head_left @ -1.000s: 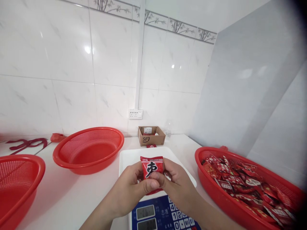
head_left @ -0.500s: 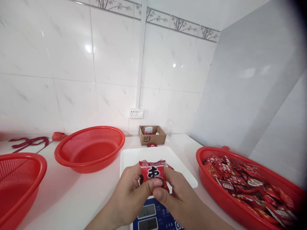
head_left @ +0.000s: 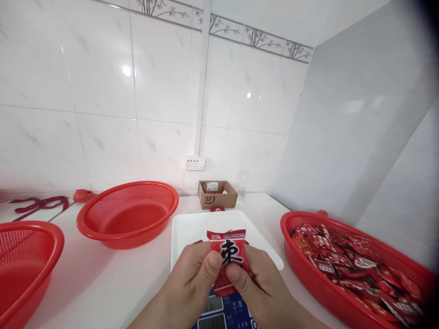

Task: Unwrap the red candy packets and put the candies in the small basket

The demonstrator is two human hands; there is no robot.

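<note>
Between both hands I hold a small red snack packet (head_left: pixel 231 249) with a large black character on its front and crimped edges at top and bottom. My left hand (head_left: pixel 194 274) is closed on its left side, thumb on the front. On the right side my right hand (head_left: pixel 259 278) grips it the same way. Beneath and behind the hands lies a digital scale with a white weighing tray (head_left: pixel 195 224) and a blue display panel (head_left: pixel 219 310), partly covered by my hands. Bits of red wrapping on the tray peek out beside the packet, mostly hidden.
To the right, a red basket (head_left: pixel 286 233) holds many red packets (head_left: pixel 343 260). Two more red baskets stand left, one farther back (head_left: pixel 126 240) and one nearer (head_left: pixel 51 256). A cardboard box (head_left: pixel 222 201), a clear bottle (head_left: pixel 242 185) and a dark red ribbon (head_left: pixel 41 204) lie toward the wall.
The packet has turned more upright and shifted slightly right, showing more of its front and its lower edge. My left thumb has moved up and away from the right thumb.
</note>
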